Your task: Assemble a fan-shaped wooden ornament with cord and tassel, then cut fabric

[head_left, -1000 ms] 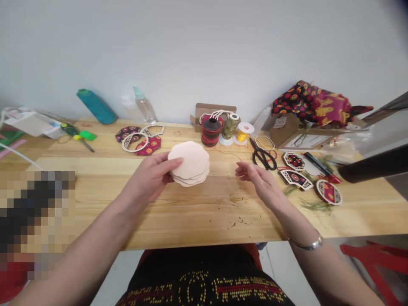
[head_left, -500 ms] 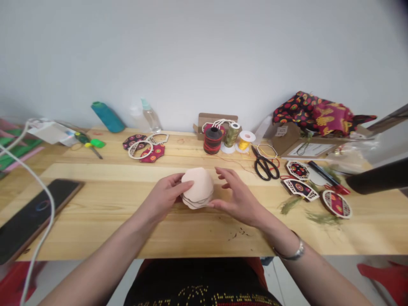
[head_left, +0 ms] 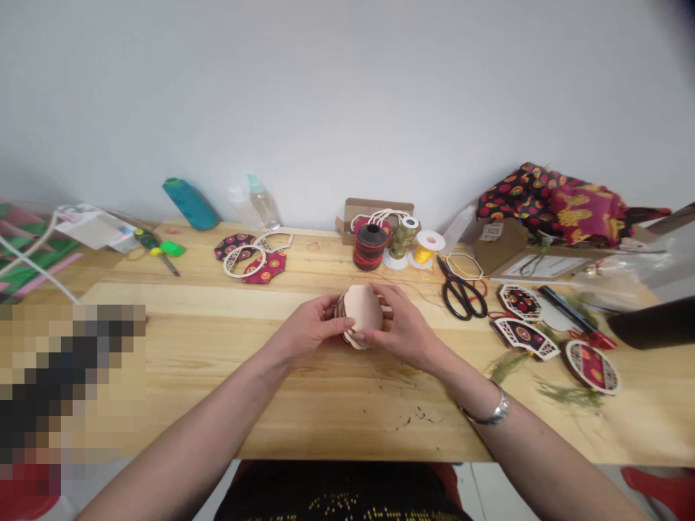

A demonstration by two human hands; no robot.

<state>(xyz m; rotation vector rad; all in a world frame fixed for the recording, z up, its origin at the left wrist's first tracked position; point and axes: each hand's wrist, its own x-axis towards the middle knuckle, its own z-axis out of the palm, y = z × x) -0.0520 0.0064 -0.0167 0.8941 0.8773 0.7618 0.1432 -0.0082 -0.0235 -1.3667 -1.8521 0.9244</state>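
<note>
A stack of thin, pale shaped pieces (head_left: 363, 307), wooden or card, is held over the wooden table (head_left: 260, 405). Its top piece is plain and cream-coloured. My left hand (head_left: 320, 320) grips the stack's left side, with the thumb on the front and the fingers behind. On the right edge, my right hand (head_left: 399, 325) is closed around the stack, its thumb at the lower front. The back of the stack is hidden by my fingers. Black-handled scissors (head_left: 462, 289) lie right of my hands, near the thread spools.
Spools of red-black (head_left: 371, 250), green (head_left: 405, 239) and yellow thread (head_left: 427, 250) stand at the back. Decorated frames (head_left: 524, 336) and a marker (head_left: 565, 307) lie at right. Left are fabric pieces with frames (head_left: 247, 260), a teal cone (head_left: 190, 204) and a spray bottle (head_left: 263, 205).
My right hand has closed onto the stack, which it was beside with fingers apart. The stack is more upright. The view has shifted slightly.
</note>
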